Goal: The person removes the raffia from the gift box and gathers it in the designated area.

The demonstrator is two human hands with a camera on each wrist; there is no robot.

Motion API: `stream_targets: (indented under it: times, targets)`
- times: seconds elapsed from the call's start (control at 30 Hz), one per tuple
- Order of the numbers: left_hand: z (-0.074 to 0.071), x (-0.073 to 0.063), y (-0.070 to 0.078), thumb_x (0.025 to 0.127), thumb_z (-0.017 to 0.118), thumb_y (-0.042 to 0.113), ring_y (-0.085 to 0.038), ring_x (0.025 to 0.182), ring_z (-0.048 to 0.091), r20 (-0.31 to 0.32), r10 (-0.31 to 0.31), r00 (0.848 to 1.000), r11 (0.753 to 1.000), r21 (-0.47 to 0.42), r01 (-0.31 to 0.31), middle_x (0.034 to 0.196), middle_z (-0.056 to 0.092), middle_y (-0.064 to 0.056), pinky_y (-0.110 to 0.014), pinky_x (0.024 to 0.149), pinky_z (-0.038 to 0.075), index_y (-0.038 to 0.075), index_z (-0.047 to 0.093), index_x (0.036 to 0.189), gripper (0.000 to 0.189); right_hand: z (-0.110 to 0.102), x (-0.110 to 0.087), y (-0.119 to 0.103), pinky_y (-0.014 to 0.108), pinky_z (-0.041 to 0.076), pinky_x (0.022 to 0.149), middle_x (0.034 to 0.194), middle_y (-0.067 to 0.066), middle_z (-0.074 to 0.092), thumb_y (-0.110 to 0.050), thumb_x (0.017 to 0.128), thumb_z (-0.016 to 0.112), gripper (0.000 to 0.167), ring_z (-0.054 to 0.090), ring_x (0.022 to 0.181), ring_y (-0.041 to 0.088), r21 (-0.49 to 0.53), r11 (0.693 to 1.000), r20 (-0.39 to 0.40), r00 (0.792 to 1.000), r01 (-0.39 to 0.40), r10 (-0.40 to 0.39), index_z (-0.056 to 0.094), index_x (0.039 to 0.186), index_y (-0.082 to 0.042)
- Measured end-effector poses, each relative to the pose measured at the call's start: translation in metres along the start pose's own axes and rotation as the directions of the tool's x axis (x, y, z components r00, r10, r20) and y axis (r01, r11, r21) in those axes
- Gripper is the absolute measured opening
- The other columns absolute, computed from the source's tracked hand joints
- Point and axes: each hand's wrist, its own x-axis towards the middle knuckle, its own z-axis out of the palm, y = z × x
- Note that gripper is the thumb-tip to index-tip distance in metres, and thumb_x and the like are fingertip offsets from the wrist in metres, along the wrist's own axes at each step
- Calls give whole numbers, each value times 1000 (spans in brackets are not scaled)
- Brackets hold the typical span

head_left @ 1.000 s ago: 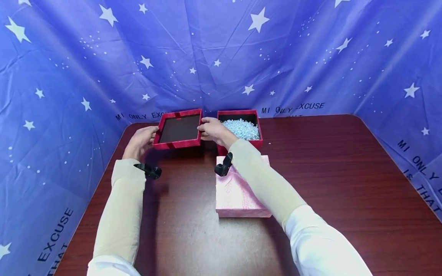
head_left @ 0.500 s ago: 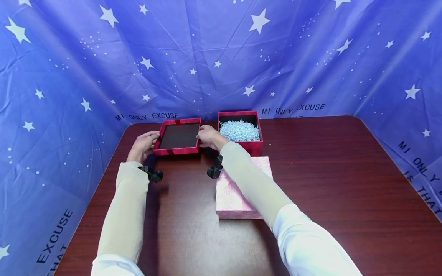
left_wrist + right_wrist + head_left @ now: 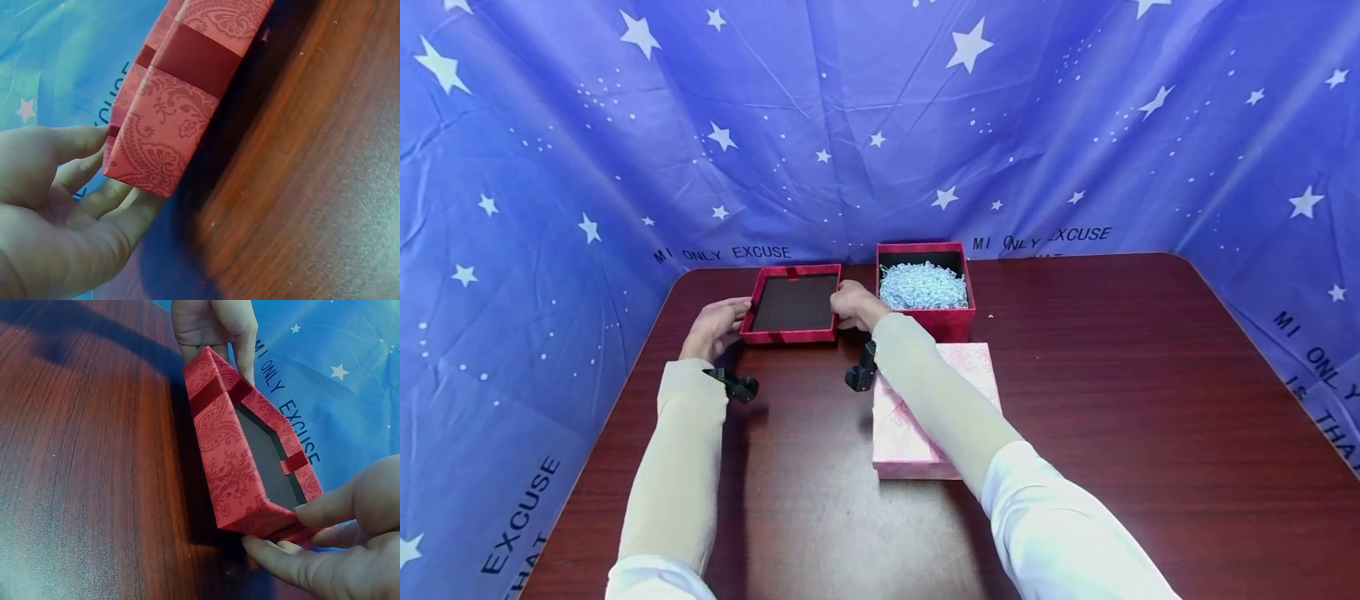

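Observation:
A red paisley box lid (image 3: 793, 302) with a dark inside lies hollow side up, low over the back left of the table. My left hand (image 3: 713, 327) grips its left side, thumb at the rim and fingers underneath in the left wrist view. On the opposite side my right hand (image 3: 854, 305) pinches the lid's edge; in the right wrist view its thumb is on the rim and the fingers (image 3: 275, 556) are below. A shadowed gap shows under the lid's near edge (image 3: 156, 131). Whether any part touches the table I cannot tell.
Right of the lid stands a red box (image 3: 951, 322) filled with pale blue shredded filler (image 3: 922, 287). In front of it lies a pink patterned box (image 3: 906, 442), partly under my right forearm. A blue star-printed curtain (image 3: 880, 183) hangs behind the brown table (image 3: 1120, 400).
The lid has come down and slightly toward me, tilting flatter, with both hands still holding it. My right forearm has shifted left. Both boxes stay in place.

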Motion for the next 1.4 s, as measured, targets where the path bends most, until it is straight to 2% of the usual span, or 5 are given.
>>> stream_targets:
  times: [0.3, 0.53, 0.8, 1.0, 1.4]
  targets:
    - [8, 2, -4, 101, 45, 18, -11, 102, 56, -79, 29, 996, 999, 30, -27, 137, 49, -11, -30, 98, 47, 9, 43, 144, 43, 0, -8, -6, 39, 58, 73, 110, 11, 48, 1, 85, 34, 59, 53, 88, 28, -111, 994, 4, 1000, -17, 18, 29, 144, -4]
    - [9, 4, -8, 102, 42, 18, -19, 119, 49, -74, 2, 997, 999, 42, 1, 145, 43, -13, -38, 112, 36, 10, 40, 145, 44, -2, -130, -62, 42, 47, 102, 125, 12, 39, -3, 98, 28, 57, 43, 85, 20, -106, 992, 42, 997, -67, 72, 14, 153, -5]
    - [9, 2, -8, 104, 40, 19, -24, 126, 46, -79, 33, 996, 997, 75, -27, 146, 42, -15, -39, 113, 35, 8, 39, 146, 44, -4, -115, -52, 42, 49, 99, 104, 9, 37, -8, 94, 41, 41, 40, 85, 23, -104, 994, 55, 997, -40, 46, 32, 134, 0]
    - [9, 0, -2, 105, 34, 25, -24, 121, 49, -103, 89, 991, 986, 149, -73, 145, 44, -17, -33, 103, 46, 5, 39, 145, 45, -8, -119, -58, 37, 41, 109, 153, 10, 25, -16, 95, 48, 65, 36, 135, 24, -198, 980, 15, 1000, 13, -10, 16, 149, -1]
    - [24, -19, 26, 98, 44, 26, -6, 71, 51, -395, 289, 872, 933, 320, -164, 103, 53, -1, -17, 70, 43, 8, 57, 123, 34, -9, -135, -80, 34, 35, 112, 148, 12, 41, -21, 94, 53, 59, 38, 137, 22, -373, 898, -166, 936, 233, -311, 31, 147, -7]
